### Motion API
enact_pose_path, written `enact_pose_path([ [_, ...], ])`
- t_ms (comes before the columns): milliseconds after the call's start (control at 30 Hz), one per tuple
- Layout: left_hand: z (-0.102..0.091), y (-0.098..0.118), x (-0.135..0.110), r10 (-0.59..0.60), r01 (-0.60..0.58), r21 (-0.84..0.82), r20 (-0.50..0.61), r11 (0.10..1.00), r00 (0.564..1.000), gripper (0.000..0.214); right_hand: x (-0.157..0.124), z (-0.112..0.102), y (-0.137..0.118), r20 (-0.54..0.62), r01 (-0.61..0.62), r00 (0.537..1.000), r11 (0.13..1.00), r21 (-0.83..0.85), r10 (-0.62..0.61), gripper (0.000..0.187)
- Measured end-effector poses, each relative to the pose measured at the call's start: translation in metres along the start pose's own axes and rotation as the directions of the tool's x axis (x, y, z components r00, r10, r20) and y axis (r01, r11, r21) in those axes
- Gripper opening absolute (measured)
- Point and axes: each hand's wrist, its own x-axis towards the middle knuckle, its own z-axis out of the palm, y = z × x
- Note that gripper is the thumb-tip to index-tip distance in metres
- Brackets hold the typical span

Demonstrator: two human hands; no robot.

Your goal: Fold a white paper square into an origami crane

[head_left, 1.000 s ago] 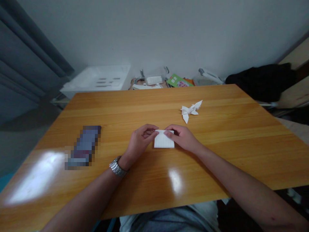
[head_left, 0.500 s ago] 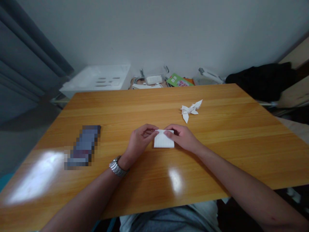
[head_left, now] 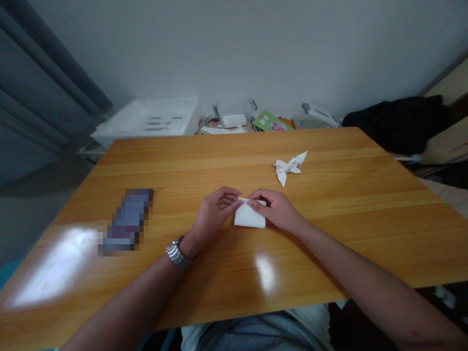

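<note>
A small folded sheet of white paper with faint lines is between my hands, just above or on the wooden table. My left hand, with a metal watch on its wrist, pinches the paper's upper left corner between thumb and fingers. At the upper right, my right hand grips the same paper, thumb on top and fingers behind. The two thumb tips lie close together along the far edge. Beyond my right hand rests a folded white paper figure with pointed wings.
A pixelated dark phone-like object lies on the left of the wooden table. Past the far edge are a white tray, a green booklet and a black cloth item.
The paper has tilted slightly, its near edge shifting a little towards me and to the right. My left thumb has moved slightly right along the top edge.
</note>
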Motion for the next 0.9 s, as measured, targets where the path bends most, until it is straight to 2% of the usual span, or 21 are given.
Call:
enact_pose_path([
  [267, 0.0009, -0.005, 0.0013, -0.054, 0.053, -0.054, -0.01, 0.997, 0.998, 0.028, -0.0003, -0.0001, -0.0016, -0.031, 0.011, 0.999, 1.0, -0.002, -0.011, 0.022],
  [900, 0.0009, -0.0043, 0.0014, -0.064, 0.063, -0.07, -0.008, 0.996, 0.998, 0.027, -0.0013, 0.0007, -0.0024, -0.015, 0.034, 0.999, 0.999, 0.013, -0.034, 0.02],
])
